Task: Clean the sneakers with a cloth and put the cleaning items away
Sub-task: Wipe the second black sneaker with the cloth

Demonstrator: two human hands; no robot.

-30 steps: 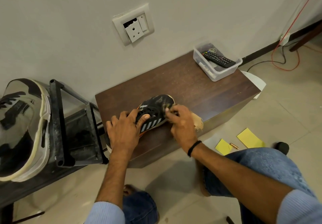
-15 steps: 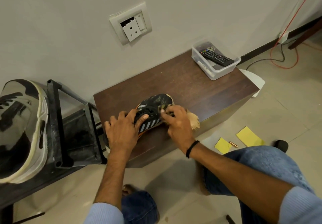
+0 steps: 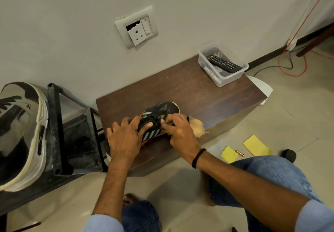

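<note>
At the front edge of a low wooden table (image 3: 198,94), a person's left hand (image 3: 124,137) grips a black mesh sneaker (image 3: 160,109) while the right hand (image 3: 179,132), curled round a tan cloth (image 3: 197,129), rubs its laces. Wiping looks midway; a white-and-black sneaker (image 3: 19,132) sits on the rack (image 3: 56,132), and the cloth is not yet put away.

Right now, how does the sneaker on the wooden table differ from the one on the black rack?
The table sneaker is black mesh with pale stripes; the rack sneaker is grey-white with black patches. The left hand grips the table sneaker and the right hand holds a tan cloth against it; the rack sneaker lies untouched. Both sit raised off the floor.
</note>
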